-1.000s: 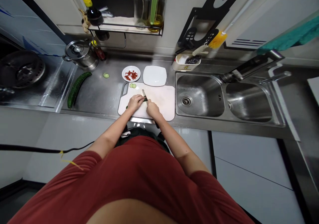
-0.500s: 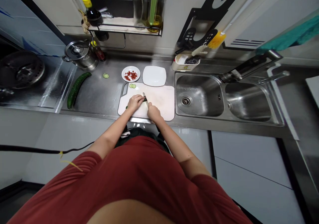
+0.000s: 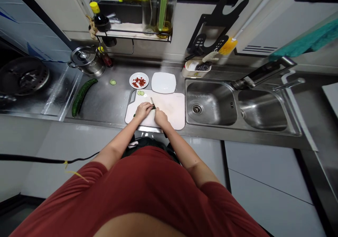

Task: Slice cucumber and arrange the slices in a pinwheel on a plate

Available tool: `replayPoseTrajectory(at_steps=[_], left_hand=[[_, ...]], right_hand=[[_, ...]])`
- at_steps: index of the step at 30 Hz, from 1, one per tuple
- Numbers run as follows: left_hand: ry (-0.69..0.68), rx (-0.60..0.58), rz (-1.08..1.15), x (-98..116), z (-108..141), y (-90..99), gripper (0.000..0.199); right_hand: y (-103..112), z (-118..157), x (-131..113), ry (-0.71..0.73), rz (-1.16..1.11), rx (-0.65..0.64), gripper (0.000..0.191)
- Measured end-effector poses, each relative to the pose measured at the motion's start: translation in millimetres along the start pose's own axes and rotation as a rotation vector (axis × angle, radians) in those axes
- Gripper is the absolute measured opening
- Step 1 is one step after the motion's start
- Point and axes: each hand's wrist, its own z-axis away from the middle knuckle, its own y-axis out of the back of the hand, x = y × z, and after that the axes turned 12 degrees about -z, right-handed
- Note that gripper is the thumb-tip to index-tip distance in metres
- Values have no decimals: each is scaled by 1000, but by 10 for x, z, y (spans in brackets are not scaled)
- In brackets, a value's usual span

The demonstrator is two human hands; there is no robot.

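Figure, as I view it remotely: my left hand (image 3: 144,110) is clenched over a cucumber (image 3: 153,107), its dark green skin showing at the fingertips. My right hand (image 3: 160,117) is closed on a kitchen knife (image 3: 151,101), the blade against that cucumber. Both hands sit on a white cutting board (image 3: 171,108), with two cucumber slices (image 3: 141,93) at its far edge. Beyond the board, on the steel counter (image 3: 118,103), are a plate of chopped red pieces (image 3: 131,80) and a white square plate (image 3: 163,82). Toward the counter's left end lie a whole cucumber (image 3: 81,97) and a lone slice (image 3: 113,82).
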Motion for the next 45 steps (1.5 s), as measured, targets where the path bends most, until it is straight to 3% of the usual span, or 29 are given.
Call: replayPoseTrajectory(at_steps=[6, 16, 28, 38, 45], left_hand=[[4, -2, 2, 17, -2, 16, 24], [15, 13, 40, 41, 15, 27, 22], [18, 5, 35, 36, 12, 15, 22], [20, -6, 16, 44, 14, 26, 22], [20, 9, 9, 68, 24, 51, 22]], right_hand=[[-3, -50, -9, 17, 0, 20, 35], [0, 157, 93, -10, 11, -25, 31], [-28, 31, 91, 17, 27, -24, 31], [12, -146, -59, 12, -25, 17, 34], [27, -75, -72, 2, -14, 19, 32]])
